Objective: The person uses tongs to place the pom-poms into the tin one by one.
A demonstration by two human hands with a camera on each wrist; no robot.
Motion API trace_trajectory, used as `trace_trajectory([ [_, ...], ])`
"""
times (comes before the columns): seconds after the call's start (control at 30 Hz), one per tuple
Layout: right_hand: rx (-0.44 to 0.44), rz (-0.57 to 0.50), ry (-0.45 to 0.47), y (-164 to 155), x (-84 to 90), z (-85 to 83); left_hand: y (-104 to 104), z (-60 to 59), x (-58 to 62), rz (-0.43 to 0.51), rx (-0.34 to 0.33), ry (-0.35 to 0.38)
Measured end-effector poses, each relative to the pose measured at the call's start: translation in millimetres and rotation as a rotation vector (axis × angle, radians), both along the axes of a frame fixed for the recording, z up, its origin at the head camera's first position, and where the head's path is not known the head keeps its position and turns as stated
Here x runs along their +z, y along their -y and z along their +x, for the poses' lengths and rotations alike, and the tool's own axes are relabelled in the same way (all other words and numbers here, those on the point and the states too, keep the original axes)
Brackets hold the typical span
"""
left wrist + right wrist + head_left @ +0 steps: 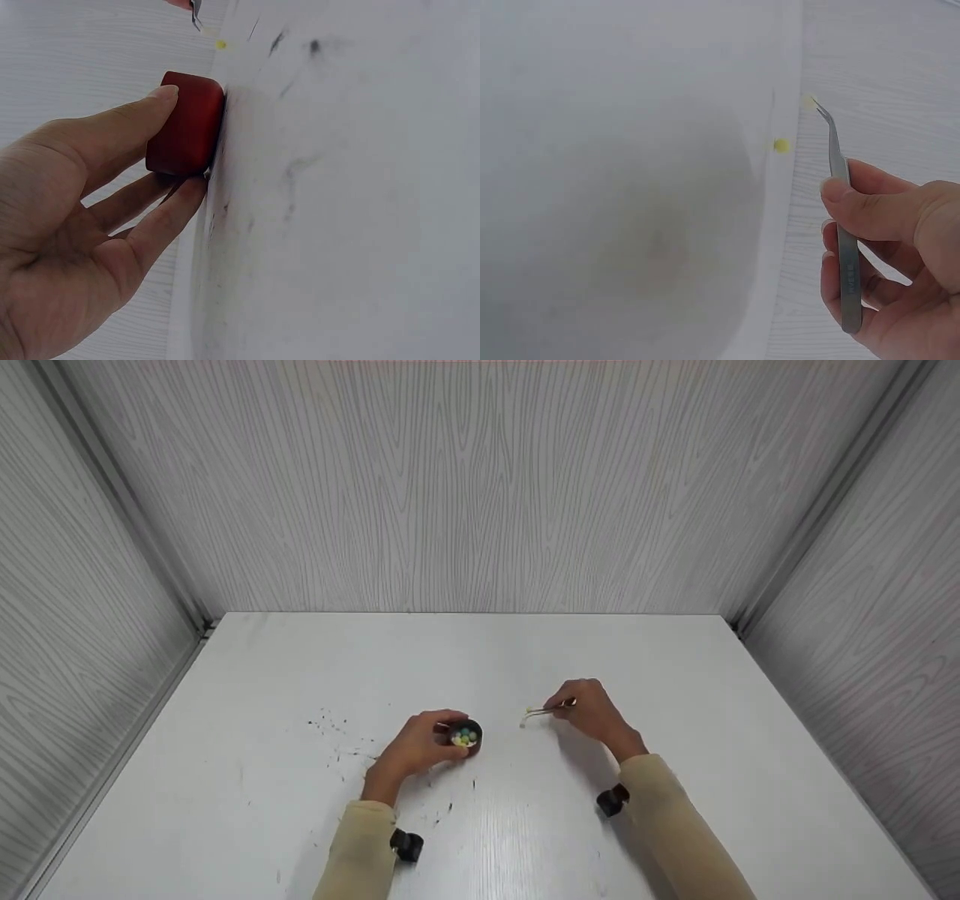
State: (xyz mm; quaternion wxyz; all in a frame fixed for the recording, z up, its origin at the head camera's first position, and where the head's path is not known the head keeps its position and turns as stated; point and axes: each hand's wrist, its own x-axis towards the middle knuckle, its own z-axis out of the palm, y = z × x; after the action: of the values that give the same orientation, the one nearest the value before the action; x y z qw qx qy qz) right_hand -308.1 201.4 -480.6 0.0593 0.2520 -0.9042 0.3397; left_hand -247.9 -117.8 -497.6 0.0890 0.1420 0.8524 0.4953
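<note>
A: Entry, cup [466, 736]. Small, dark red, round, standing upright on the white table [675, 675], a little left of centre and nearer the front edge than the back wall. Inside it: small beads [464, 736], pale yellow, green and bluish.

B: Who has it?

A: The left hand [417, 746]. Thumb and fingers curled round the cup's side; in the left wrist view the thumb lies along the top of the red wall [187, 124] and a finger underneath it, with the cup's base on the table. So that hand grips the cup.

B: And the right hand [592, 711]?

A: Pinches metal tweezers [547, 710], thumb on top, fingers curled below. In the right wrist view the tweezers [838, 202] have a thin bent tip, pointing away from the palm.

B: Anything in the tips?

A: A pale yellowish bead [808, 103] sits right at the tip. Whether it is clamped or merely touching, I cannot tell. In the head view the tip is to the right of the cup, near it but apart.

B: Other loose items?

A: A second yellow bead [781, 145] lies on the table near the tip. The left wrist view also shows one yellow bead [221, 44] beyond the cup.

B: Surroundings?

A: Dark specks [337, 735] on the table left of the cup and in front of it. Grey wood-grain walls [480, 487] on three sides. Both forearms in cream sleeves [667, 817], each with a small black wrist unit [611, 800].
</note>
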Motion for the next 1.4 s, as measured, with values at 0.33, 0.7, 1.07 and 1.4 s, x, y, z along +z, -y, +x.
trace_trajectory([
  [0.33,0.037,-0.013,-0.010,8.8,12.8,7.4,0.9,-0.3,0.6,-0.004,-0.003,0.011],
  [0.7,0.035,-0.001,0.011,21.9,18.8,10.7,-0.2,-0.7,-0.2,-0.010,0.005,0.010],
  [1.07,0.056,-0.018,0.008,34.8,22.4,13.8,-1.0,-1.1,-0.3,-0.027,0.019,0.018],
  [1.4,0.076,-0.019,0.009,48.1,25.1,17.5,-0.8,-2.9,-1.0,-0.017,0.003,0.013],
])
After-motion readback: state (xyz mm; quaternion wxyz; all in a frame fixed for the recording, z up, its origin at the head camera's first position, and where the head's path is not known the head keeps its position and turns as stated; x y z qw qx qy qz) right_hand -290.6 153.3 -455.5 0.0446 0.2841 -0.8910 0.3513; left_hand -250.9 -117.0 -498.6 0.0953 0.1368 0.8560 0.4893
